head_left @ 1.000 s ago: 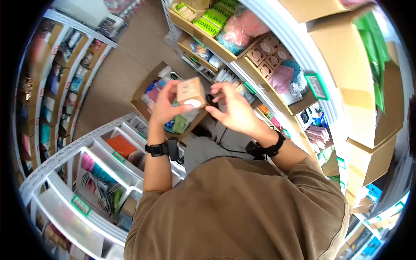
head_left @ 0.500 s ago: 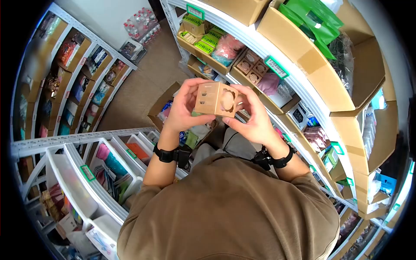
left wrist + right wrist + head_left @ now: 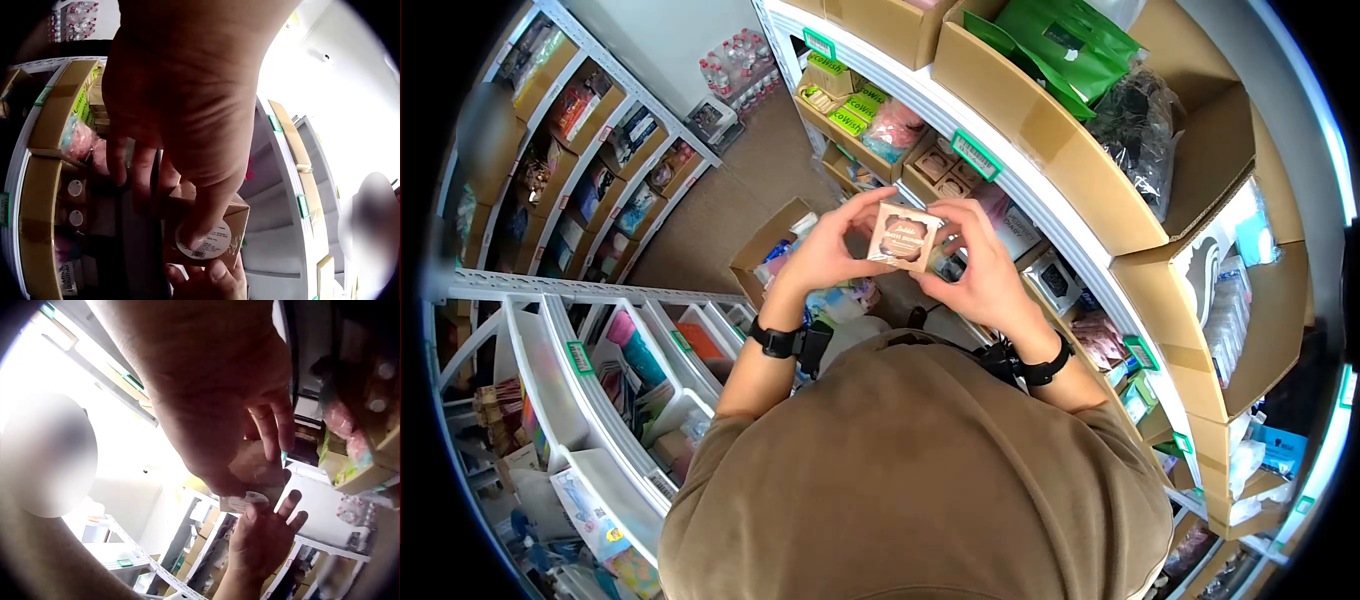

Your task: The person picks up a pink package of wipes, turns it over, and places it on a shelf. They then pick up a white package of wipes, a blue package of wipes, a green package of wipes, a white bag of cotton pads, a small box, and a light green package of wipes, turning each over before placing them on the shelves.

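Both hands hold a small kraft cardboard box [image 3: 903, 238] in front of the chest, its printed face with a scalloped cut-out turned up to the head camera. My left hand [image 3: 825, 250] grips the box's left side, while my right hand [image 3: 978, 262] pinches the right side between thumb and fingers. In the left wrist view, the left thumb presses on a round white label [image 3: 205, 240] with a barcode on the box's underside. The right wrist view shows that same label [image 3: 247, 501] near the left thumb.
An open carton [image 3: 750, 262] of mixed packages stands on the floor beyond the hands. Shelving with cardboard bins [image 3: 1040, 110] runs along the right, one bin holding similar kraft boxes [image 3: 945, 172]. White plastic bins [image 3: 550, 370] line the left. Bottle packs [image 3: 738, 66] stand by the far wall.
The right hand, apart from the box a second ago, has come in and taken hold of its right side. Between them the hands have turned the box so its printed face points up.
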Motion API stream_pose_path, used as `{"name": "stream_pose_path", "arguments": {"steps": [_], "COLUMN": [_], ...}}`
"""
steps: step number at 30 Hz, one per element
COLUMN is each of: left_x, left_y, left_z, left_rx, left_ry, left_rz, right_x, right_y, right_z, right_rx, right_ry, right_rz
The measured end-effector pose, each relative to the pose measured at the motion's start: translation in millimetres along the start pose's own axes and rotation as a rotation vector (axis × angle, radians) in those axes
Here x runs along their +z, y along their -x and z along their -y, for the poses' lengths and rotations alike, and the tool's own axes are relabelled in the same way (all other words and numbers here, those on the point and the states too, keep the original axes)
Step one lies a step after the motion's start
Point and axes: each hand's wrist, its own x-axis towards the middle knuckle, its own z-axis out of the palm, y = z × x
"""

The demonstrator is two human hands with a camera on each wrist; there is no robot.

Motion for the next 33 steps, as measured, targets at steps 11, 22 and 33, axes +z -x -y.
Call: {"name": "stream_pose_path", "arguments": {"steps": [11, 22, 33], "left_x": [48, 66, 57], "left_y": [-78, -87, -27], "left_z": [137, 147, 144], "left_rx": [0.199, 0.289, 0.212], "left_ry": [-0.947, -1.200, -1.131], "left_rz": [0.168, 0.035, -0.066], "right_x": [-12, -8, 20], "right_y": [43, 73, 45], "right_z": [6, 11, -78], "right_rx": [0.296, 0.561, 0.618], "right_ry": [0.130, 0.099, 0.141], "right_rz": [-0.276, -0.335, -0.279]}}
